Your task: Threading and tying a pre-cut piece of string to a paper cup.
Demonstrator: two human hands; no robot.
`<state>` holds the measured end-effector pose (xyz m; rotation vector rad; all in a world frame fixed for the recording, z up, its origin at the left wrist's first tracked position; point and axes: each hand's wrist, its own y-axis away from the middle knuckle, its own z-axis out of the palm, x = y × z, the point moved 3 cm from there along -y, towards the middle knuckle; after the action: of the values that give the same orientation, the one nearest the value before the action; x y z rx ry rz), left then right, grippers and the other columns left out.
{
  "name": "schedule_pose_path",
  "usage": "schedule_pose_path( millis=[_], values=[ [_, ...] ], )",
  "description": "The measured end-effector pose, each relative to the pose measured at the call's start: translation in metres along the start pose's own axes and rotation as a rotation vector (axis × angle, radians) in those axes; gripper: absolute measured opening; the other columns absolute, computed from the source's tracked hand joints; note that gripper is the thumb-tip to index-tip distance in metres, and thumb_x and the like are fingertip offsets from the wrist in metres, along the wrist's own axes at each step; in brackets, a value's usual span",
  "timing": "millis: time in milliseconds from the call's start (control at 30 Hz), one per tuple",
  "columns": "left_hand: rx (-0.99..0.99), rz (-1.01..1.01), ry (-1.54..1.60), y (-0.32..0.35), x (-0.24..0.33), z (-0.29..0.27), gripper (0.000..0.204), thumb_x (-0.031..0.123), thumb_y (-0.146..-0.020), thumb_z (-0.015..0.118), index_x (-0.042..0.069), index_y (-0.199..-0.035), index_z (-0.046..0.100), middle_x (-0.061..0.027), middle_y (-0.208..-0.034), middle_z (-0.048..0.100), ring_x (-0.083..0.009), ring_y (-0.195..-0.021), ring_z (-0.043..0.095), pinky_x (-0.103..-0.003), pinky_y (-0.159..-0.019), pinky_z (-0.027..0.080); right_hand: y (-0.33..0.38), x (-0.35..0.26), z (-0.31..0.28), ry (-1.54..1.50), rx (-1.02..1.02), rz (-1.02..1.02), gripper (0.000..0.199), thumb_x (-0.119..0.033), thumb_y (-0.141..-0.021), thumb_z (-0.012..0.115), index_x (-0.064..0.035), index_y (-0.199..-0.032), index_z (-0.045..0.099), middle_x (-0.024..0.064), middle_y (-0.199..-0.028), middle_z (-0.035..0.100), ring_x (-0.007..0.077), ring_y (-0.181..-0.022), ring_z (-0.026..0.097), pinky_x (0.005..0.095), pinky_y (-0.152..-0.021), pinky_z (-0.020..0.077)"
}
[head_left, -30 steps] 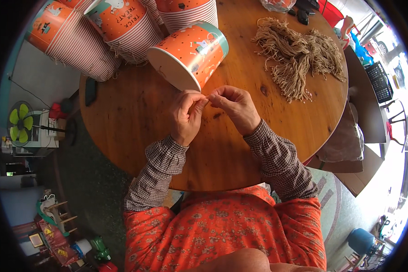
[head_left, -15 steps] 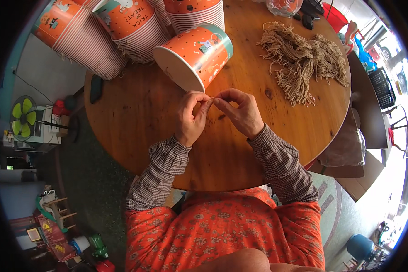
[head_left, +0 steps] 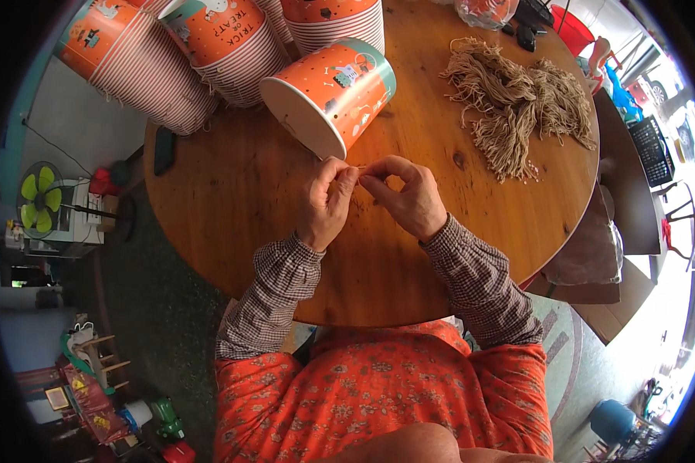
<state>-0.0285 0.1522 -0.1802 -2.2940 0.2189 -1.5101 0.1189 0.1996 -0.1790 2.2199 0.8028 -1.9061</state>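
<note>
My left hand (head_left: pixel 323 207) and my right hand (head_left: pixel 411 199) meet over the table, just in front of an orange paper bucket (head_left: pixel 346 85). Both have thumb and forefinger pinched together, the fingertips almost touching. Whatever thin thing lies between them is too small to name. The bucket rests on its side, its pale round end turned toward my hands and a teal band at the far end. Right of it lies a heap of beige strings (head_left: pixel 517 100), bundled at the middle, with small pale tips at the near ends.
Nested stacks of similar buckets (head_left: pixel 154 85) fill the far left of the round wooden table (head_left: pixel 471 231). A dark phone-like slab (head_left: pixel 164 150) lies by the left edge. A clear bag (head_left: pixel 486 11) sits at the back. Cardboard (head_left: pixel 594 297) stands beyond the right edge; a green-bladed fan (head_left: pixel 40 198) is at left.
The fingertips of my two hands have drawn slightly apart, with my right hand a little lower. The bucket has rolled slightly, so its print sits differently. Strings and stacks look the same.
</note>
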Motion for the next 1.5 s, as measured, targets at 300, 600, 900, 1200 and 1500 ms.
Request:
schedule_pose_path(
  millis=[300, 600, 900, 1200, 1500],
  values=[
    [-0.004, 0.058, 0.096, 0.001, -0.005, 0.006, 0.014, 0.014, -0.1, 0.046, 0.002, -0.093, 0.049, -0.004, -0.082, 0.047, -0.0116, -0.074, 0.047, -0.024, -0.069, 0.041, -0.001, 0.007, 0.0, -0.016, 0.041, -0.001, 0.015, -0.013, -0.082, 0.069, -0.0021, -0.092, 0.067, 0.0083, -0.083, 0.069, 0.018, -0.075, 0.066, 0.0292, -0.069, 0.0505],
    [0.314, 0.08, 0.264, -0.007, 0.001, -0.007, 0.017, 0.006, -0.096, 0.051, 0.002, -0.111, 0.046, -0.0037, -0.104, 0.05, -0.0105, -0.091, 0.05, -0.026, -0.08, 0.044, -0.022, -0.001, 0.003, -0.289, 0.139, 0.091, 0.013, -0.011, -0.09, 0.064, 0.0004, -0.094, 0.061, -0.0019, -0.084, 0.062, 0.0035, -0.077, 0.054, 0.0191, -0.068, 0.045],
    [0.237, -0.028, 0.255, -0.034, -0.017, 0.005, 0.029, 0.009, -0.092, 0.06, 0.0, -0.118, 0.05, -0.0063, -0.097, 0.063, -0.0118, -0.085, 0.063, -0.024, -0.071, 0.052, -0.049, 0.007, 0.015, -0.399, 0.275, -0.018, 0.014, -0.011, -0.085, 0.067, 0.0022, -0.089, 0.062, 0.0062, -0.09, 0.059, 0.0126, -0.079, 0.065, 0.0275, -0.071, 0.0525],
    [0.218, 0.091, 0.137, -0.03, -0.013, 0.009, 0.031, 0.006, -0.091, 0.061, -0.002, -0.119, 0.051, -0.0079, -0.094, 0.066, -0.0138, -0.083, 0.066, -0.025, -0.071, 0.053, -0.042, 0.007, 0.009, -0.189, 0.266, -0.094, 0.012, -0.009, -0.084, 0.067, 0.001, -0.09, 0.063, 0.0077, -0.092, 0.057, 0.0152, -0.078, 0.064, 0.0274, -0.073, 0.0522],
    [0.213, 0.174, 0.032, -0.027, -0.011, 0.008, 0.028, 0.002, -0.091, 0.058, -0.003, -0.117, 0.051, -0.0091, -0.093, 0.064, -0.0143, -0.084, 0.064, -0.027, -0.073, 0.053, -0.039, -0.004, 0.006, -0.073, 0.252, -0.139, 0.014, -0.009, -0.083, 0.068, 0.0015, -0.091, 0.062, 0.0091, -0.093, 0.057, 0.017, -0.079, 0.064, 0.0281, -0.073, 0.0524]
  ],
)
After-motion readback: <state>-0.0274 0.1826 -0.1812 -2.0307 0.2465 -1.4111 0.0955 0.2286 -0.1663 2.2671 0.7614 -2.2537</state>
